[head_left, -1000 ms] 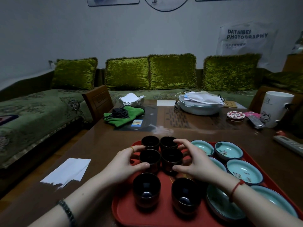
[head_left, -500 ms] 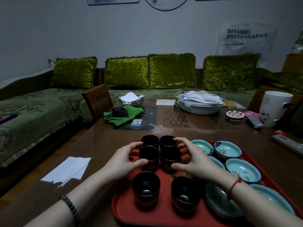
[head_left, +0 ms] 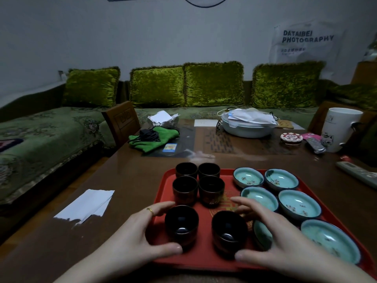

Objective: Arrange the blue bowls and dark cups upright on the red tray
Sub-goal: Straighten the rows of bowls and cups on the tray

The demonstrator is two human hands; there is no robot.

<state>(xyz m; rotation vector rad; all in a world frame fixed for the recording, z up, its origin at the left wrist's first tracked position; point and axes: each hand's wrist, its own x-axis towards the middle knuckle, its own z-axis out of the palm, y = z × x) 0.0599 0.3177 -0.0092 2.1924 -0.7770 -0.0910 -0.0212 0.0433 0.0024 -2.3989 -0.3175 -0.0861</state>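
On the red tray (head_left: 161, 188) several dark cups stand upright in two columns, the far ones (head_left: 211, 187) close together. Several blue bowls (head_left: 298, 203) sit upright on the tray's right half. My left hand (head_left: 140, 235) curls around the near-left dark cup (head_left: 181, 223), thumb at its front and fingers behind it. My right hand (head_left: 285, 242) wraps the near-right dark cup (head_left: 228, 231) the same way and covers part of one blue bowl (head_left: 262, 231).
A torn white paper (head_left: 85, 205) lies left of the tray. Farther back on the brown table are a green cloth (head_left: 155, 137), a lidded dish (head_left: 246, 127), a round tin (head_left: 290, 137), a white mug (head_left: 340, 127) and a remote (head_left: 357, 172). A wooden chair back (head_left: 122, 121) stands at the far left edge.
Both hands have left the middle pair of cups and drawn back toward me, now closing around the nearest pair of cups.
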